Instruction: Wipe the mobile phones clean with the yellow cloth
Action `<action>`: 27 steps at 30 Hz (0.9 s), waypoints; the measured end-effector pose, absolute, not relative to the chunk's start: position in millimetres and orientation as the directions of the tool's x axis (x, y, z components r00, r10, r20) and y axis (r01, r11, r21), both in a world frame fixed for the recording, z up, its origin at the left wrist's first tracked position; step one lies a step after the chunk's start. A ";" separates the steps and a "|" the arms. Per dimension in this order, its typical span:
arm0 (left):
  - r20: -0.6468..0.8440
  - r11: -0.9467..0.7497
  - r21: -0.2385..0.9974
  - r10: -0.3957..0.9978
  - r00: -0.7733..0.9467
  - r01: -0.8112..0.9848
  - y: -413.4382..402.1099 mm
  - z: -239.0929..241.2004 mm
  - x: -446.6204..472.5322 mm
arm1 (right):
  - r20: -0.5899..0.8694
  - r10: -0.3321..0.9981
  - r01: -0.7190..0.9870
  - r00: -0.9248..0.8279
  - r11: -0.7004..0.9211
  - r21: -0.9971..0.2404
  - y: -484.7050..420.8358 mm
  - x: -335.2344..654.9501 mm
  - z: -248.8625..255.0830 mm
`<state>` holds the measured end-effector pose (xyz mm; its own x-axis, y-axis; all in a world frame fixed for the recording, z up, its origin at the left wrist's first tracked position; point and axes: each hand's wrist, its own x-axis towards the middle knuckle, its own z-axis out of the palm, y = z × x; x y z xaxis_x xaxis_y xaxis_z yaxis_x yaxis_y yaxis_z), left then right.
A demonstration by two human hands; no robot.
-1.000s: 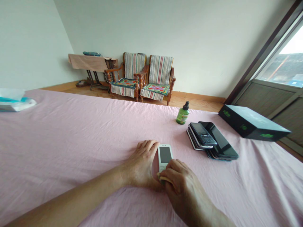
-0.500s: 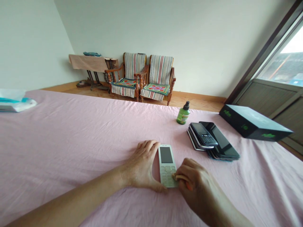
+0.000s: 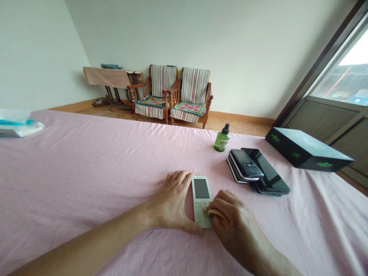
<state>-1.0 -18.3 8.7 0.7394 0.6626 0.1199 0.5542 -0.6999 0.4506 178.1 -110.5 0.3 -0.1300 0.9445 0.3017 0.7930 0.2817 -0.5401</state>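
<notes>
A white keypad phone (image 3: pixel 201 189) lies face up on the pink sheet, its screen at the far end. Around its left side curves my left hand (image 3: pixel 172 203), fingertips at the top corner and thumb at the bottom edge, bracing it. My right hand (image 3: pixel 232 218) is closed on a small tan, cloth-like piece (image 3: pixel 212 211). Its tip touches the phone's keypad near the centre; most of the piece is hidden in my fingers.
A green spray bottle (image 3: pixel 222 140) stands beyond the phone. To its right lie a stack of keypad phones (image 3: pixel 244 163) and a stack of dark smartphones (image 3: pixel 271 174). A black box (image 3: pixel 307 151) sits far right, a tissue pack (image 3: pixel 21 128) far left. Two chairs (image 3: pixel 189 88) stand behind.
My right hand has moved slightly left and away from me, carrying the tan piece from the keypad's right edge toward its upper middle. The left hand and the phone stay put.
</notes>
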 end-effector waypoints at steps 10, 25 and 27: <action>0.182 -0.733 0.441 0.638 0.748 0.518 -17.4 5.3 -1.4 | 0.309 0.918 0.777 -0.248 0.379 -0.503 -106.5 151.0 5.0; 0.117 -0.708 0.427 0.660 0.742 0.562 -10.1 9.3 -3.6 | 0.358 0.930 0.781 -0.080 0.282 -0.557 -104.5 198.3 6.7; 0.112 -0.714 0.421 0.653 0.749 0.560 -7.4 10.0 -4.0 | 0.359 0.926 0.735 -0.117 0.324 -0.596 -103.0 195.7 6.7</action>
<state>-4.0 -7.4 10.0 0.7489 0.6531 0.1122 0.5597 -0.7140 0.4207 195.7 -103.0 6.7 -0.1169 0.9260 0.3589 0.7350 0.3237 -0.5959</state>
